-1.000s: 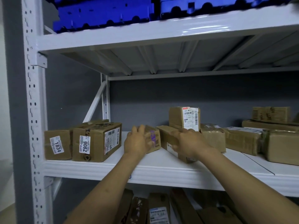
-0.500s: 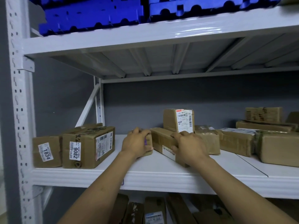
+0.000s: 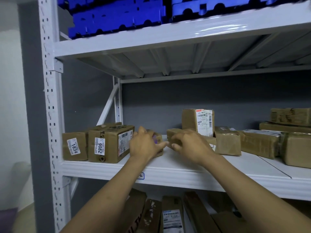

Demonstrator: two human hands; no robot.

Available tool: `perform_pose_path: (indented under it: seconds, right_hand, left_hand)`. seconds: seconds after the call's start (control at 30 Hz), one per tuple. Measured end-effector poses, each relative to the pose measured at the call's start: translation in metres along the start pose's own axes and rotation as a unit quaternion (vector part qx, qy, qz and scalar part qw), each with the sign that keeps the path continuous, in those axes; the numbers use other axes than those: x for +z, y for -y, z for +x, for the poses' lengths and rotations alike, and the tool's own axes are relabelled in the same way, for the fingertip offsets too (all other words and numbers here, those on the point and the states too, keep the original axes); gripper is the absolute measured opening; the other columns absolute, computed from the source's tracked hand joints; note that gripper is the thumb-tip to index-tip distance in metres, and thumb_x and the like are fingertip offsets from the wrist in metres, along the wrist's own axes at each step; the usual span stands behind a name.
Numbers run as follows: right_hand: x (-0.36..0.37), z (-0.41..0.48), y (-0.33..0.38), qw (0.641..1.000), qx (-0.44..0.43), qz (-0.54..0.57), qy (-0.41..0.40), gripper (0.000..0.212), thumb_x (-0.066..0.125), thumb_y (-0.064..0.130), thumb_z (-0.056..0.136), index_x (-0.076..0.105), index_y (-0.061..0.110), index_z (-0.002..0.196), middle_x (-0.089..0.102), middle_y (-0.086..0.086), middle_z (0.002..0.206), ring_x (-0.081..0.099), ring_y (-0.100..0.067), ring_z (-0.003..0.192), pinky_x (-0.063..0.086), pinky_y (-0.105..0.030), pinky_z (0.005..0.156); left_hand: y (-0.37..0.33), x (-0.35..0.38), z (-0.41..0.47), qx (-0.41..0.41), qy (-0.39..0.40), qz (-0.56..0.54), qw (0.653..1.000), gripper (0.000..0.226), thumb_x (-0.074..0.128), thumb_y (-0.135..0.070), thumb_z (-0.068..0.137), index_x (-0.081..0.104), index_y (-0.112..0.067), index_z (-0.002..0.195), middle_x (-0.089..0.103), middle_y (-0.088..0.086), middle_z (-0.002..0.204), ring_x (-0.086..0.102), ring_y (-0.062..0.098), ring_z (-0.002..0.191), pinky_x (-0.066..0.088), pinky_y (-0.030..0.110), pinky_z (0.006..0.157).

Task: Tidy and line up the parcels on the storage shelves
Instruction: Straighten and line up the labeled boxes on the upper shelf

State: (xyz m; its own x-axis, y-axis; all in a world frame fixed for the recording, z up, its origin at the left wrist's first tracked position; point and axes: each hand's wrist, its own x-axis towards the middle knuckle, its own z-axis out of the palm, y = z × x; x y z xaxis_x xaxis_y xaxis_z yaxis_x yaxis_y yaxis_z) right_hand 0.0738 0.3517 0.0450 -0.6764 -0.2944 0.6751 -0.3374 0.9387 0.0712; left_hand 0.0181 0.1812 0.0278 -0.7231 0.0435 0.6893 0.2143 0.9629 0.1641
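Lining up: left hand (image 3: 144, 146) grips the small parcel (image 3: 158, 140), right hand (image 3: 190, 145) the brown parcel (image 3: 174, 134) (fingers (image 3: 142, 132) curled round both); next they probably must slide beside box 9082 (image 3: 109, 142).

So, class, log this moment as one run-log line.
left hand: holds small parcel | right hand: holds flat parcel | place: middle shelf | row: not yet aligned

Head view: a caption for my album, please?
Left hand holds the purple-marked parcel, right hand the brown parcel, on a white shelf beside box 1834 and box 9082.
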Motion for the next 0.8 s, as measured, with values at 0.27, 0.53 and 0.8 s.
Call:
perform_pose_path:
  seconds: [0.27, 0.53, 0.8]
  right_hand:
    - [0.001, -0.018, -0.007, 0.995, 0.023, -0.051, 0.078, 0.025, 0.05, 0.034, 0.09, 0.066, 0.016, 0.096, 0.067, -0.005, 0.107, 0.056, -0.025, 0.103, 0.034, -0.026, 0.076]
    - [-0.006, -0.024, 0.006, 0.963, 0.096, 0.245, 0.052, 0.037, 0.057, 0.04, 0.093, 0.055, 0.03, 0.129, 0.063, 0.01, 0.124, 0.059, -0.013, 0.114, 0.047, -0.032, 0.096]
    - [-0.007, -0.02, 0.03, 0.644, 0.271, 0.715, 0.007, 0.09, 0.072, 0.029, 0.085, 0.011, 0.026, 0.152, 0.068, -0.008, 0.116, 0.07, -0.026, 0.098, 0.059, -0.043, 0.077]
  left_hand:
    - [-0.019, 0.013, 0.005, -0.069, -0.068, 0.008, 0.995, 0.05, 0.058, -0.05, 0.082, 0.052, -0.013, 0.114, 0.046, 0.01, 0.114, 0.05, 0.027, 0.105, 0.044, 0.032, 0.071]
    - [0.001, -0.004, -0.029, -0.058, -0.198, -0.412, 0.888, 0.03, 0.067, -0.028, 0.07, 0.052, -0.025, 0.096, 0.043, -0.004, 0.108, 0.052, 0.012, 0.093, 0.048, 0.022, 0.076]
    - [0.007, -0.016, -0.066, 0.056, -0.17, -0.591, 0.786, 0.042, 0.047, -0.029, 0.075, 0.052, -0.025, 0.116, 0.055, 0.007, 0.116, 0.054, 0.024, 0.107, 0.049, 0.037, 0.086]
